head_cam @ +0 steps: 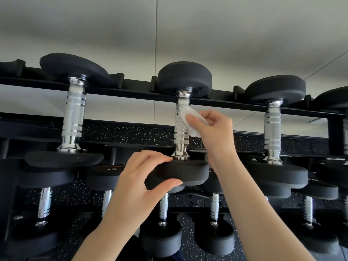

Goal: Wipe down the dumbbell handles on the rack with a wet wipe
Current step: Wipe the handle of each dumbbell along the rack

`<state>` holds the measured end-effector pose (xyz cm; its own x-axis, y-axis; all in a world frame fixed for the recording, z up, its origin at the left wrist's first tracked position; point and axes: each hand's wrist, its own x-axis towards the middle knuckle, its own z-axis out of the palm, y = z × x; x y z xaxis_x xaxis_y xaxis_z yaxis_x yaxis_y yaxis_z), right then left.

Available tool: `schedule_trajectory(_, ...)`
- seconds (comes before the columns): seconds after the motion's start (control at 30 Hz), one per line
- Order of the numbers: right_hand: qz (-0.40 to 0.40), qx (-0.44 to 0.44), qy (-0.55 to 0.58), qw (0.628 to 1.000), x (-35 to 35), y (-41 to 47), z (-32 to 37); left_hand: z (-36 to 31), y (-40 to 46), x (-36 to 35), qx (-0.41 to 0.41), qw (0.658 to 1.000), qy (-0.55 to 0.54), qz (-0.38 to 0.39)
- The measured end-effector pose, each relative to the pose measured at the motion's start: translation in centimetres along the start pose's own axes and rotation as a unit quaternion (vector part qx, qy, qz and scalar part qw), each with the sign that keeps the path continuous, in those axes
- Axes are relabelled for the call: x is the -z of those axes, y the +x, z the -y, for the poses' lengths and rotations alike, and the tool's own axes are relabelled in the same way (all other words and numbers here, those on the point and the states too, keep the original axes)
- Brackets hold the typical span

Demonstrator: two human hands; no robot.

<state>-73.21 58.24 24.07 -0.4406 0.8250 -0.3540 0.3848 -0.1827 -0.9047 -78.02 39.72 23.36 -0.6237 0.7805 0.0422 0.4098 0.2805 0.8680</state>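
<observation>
The centre dumbbell [181,127] sits on the black metal rack's [113,91] top tier, its knurled chrome handle [181,125] running from 12 to 6 o'clock between round matte-black rubber heads; the right hand [212,129] pinches a crumpled white wet wipe [190,119] against the handle's 3 o'clock side. The left hand [143,178] is half closed on the near head [178,173], thumb beneath, fingers on top; similar dumbbells stand at 9 [73,117] and 3 o'clock [273,127], smaller ones on the lower tier [162,223] over speckled flooring [131,132].

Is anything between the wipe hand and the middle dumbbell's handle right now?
Nothing visible. The right hand already presses the wet wipe against the middle dumbbell's chrome handle. The left hand grips the lower weight head, below the wiping area.
</observation>
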Motion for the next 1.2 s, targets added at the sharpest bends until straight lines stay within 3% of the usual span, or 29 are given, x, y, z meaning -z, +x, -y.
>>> schedule_trajectory(0.13,-0.006,0.011,0.055,0.998,-0.7,1.9,1.2,0.0,0.1,-0.1,0.001,1.000,-0.003,-0.005)
schedule_trajectory(0.27,0.009,-0.033,0.129,0.991,-1.4,3.2,1.1,-0.1,0.0,-0.1,0.004,1.000,-0.009,-0.006)
schedule_trajectory(0.6,0.221,-0.118,0.320,0.914,-0.4,4.5,-0.1,-0.2,-0.1,-0.2,0.013,1.000,-0.012,-0.003)
schedule_trajectory(0.77,0.271,-0.131,0.308,0.902,0.5,3.9,-1.6,-0.1,-0.1,-0.2,0.006,1.000,-0.009,-0.005)
schedule_trajectory(1.2,0.304,-0.100,0.121,0.940,2.8,0.9,-2.8,0.1,-0.1,-0.3,0.000,1.000,-0.001,-0.012)
